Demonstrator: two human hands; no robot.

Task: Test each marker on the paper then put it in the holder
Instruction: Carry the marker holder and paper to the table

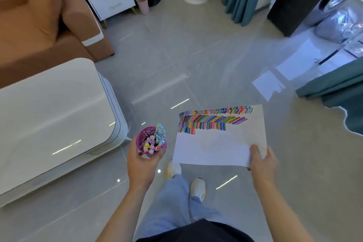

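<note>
Fingers (160, 152) of the left hand (143, 161) wrap the purple holder (141, 135) low down, light yet likely top-heavy with capped markers (155, 140), while the right hand (262, 162) pinches the near right corner of the floppy scribbled paper (212, 149), both held above the floor (176, 65).

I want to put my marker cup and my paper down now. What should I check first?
1. Left hand grips the purple holder: ok.
2. Markers all stand inside the holder: ok.
3. Right hand pinches the paper at its near corner: ok.
4. Test strokes fill the paper's far edge: ok.
5. Every marker tested: cannot tell.
6. White table lies to the left, beside the holder: ok.
</note>
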